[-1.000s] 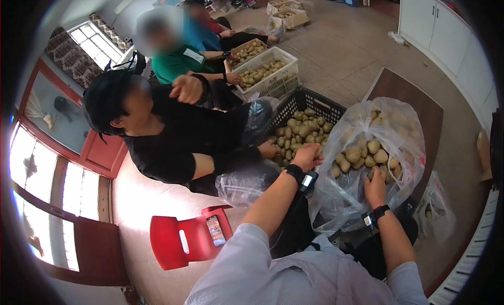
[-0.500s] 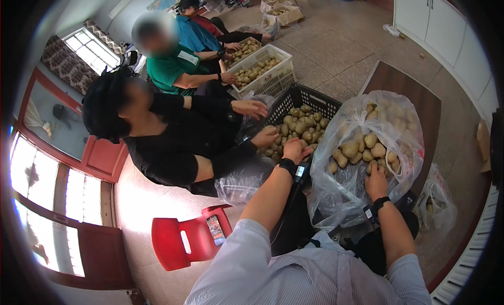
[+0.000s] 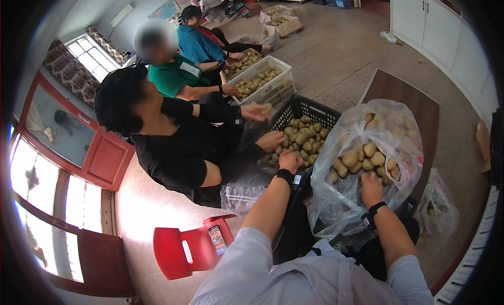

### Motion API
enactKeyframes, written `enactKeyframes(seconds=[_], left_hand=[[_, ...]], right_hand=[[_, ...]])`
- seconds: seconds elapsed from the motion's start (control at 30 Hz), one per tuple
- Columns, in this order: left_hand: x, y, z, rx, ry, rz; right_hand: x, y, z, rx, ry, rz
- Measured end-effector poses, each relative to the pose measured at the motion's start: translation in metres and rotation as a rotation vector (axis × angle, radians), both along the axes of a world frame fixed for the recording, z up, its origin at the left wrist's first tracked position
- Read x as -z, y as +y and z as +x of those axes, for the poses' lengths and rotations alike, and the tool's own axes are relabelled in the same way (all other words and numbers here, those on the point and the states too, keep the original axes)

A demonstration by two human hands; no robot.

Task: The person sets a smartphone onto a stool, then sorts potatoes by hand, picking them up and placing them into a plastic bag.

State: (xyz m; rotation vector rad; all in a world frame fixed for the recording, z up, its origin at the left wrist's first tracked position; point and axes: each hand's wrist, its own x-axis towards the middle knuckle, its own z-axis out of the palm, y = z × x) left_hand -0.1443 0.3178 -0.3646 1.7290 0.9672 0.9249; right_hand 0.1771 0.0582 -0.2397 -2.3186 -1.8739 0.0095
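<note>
My left hand (image 3: 289,161) is at the near edge of a black plastic crate (image 3: 332,111) full of potatoes (image 3: 302,136). Its fingers curl in beside the potatoes, and what they hold, if anything, is hidden. My right hand (image 3: 371,188) reaches into the mouth of a large clear plastic bag (image 3: 336,210), just in front of the potatoes (image 3: 369,159) in it. Those fingers are bent and closed; the back of the hand covers whatever is in them. A co-worker in black has one hand (image 3: 270,141) over the crate and another hand (image 3: 255,112) raised at its far side.
A brown board (image 3: 401,92) lies under the bag. To the right stands a smaller plastic bag (image 3: 440,205). White crates (image 3: 281,76) of potatoes and more people are farther back. A red stool (image 3: 197,247) with a phone (image 3: 216,239) sits at lower left.
My left hand has drawn back from the potatoes towards the crate's near edge. My right hand has come slightly nearer to me and left. The co-worker's raised hand now carries a potato-like thing.
</note>
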Motion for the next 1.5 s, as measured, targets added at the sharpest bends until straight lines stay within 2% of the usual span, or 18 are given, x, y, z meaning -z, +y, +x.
enactKeyframes(seconds=[0.07,0.1,0.13,0.3,0.47,0.53,0.6,0.67,0.83,0.97,1.13,1.2,1.23,1.3,1.37,1.4,1.43,1.5], left_hand=[[-0.101,-0.036,0.024,-0.476,-0.49,-0.764],[-0.097,-0.03,0.015,-0.299,0.049,-0.457],[-0.096,-0.033,0.014,-0.291,0.127,-0.381],[-0.101,-0.038,0.027,-0.477,-0.292,-0.685],[-0.115,-0.045,0.037,-0.439,-0.382,-0.799],[-0.124,-0.051,0.044,-0.357,-0.355,-0.823],[-0.142,-0.06,0.052,-0.232,-0.27,-0.851],[-0.162,-0.07,0.061,-0.015,-0.137,-0.902],[-0.201,-0.097,0.078,0.254,-0.057,-1.018],[-0.203,-0.101,0.092,0.446,-0.117,-1.08],[-0.198,-0.097,0.087,0.397,-0.198,-1.012],[-0.186,-0.09,0.082,0.234,-0.298,-0.999],[-0.175,-0.083,0.078,0.143,-0.35,-0.998],[-0.168,-0.078,0.07,0.035,-0.404,-0.924],[-0.161,-0.073,0.066,-0.238,-0.555,-0.953],[-0.156,-0.066,0.058,-0.232,-0.555,-0.954],[-0.136,-0.056,0.044,-0.104,-0.135,-0.438],[-0.14,-0.056,0.035,-0.056,0.236,-0.153]], right_hand=[[0.0,0.001,0.002,0.008,0.01,-0.015],[-0.002,0.0,0.001,0.008,0.027,-0.028],[-0.007,-0.002,-0.001,0.008,0.026,-0.03],[-0.02,-0.005,-0.007,0.121,0.316,0.048],[0.032,0.007,-0.002,0.121,0.602,0.233],[0.033,0.008,-0.002,0.13,0.696,0.281],[-0.022,0.009,-0.022,0.29,1.435,-0.044],[-0.04,0.016,-0.035,0.261,1.466,-0.05],[-0.063,0.038,-0.065,0.12,1.585,-0.02],[-0.077,0.047,-0.079,-0.033,1.482,0.069],[-0.058,0.028,-0.061,-0.062,1.15,0.265],[-0.063,0.007,-0.05,-0.01,0.856,0.23],[-0.056,-0.002,-0.041,-0.008,0.848,0.243],[-0.037,-0.021,-0.021,-0.013,0.324,0.307],[-0.034,-0.038,-0.013,0.043,0.272,0.251],[-0.033,-0.043,-0.01,0.098,0.227,0.194],[-0.031,-0.046,-0.01,0.149,0.247,0.115],[-0.006,-0.049,-0.007,0.149,0.207,0.091]])
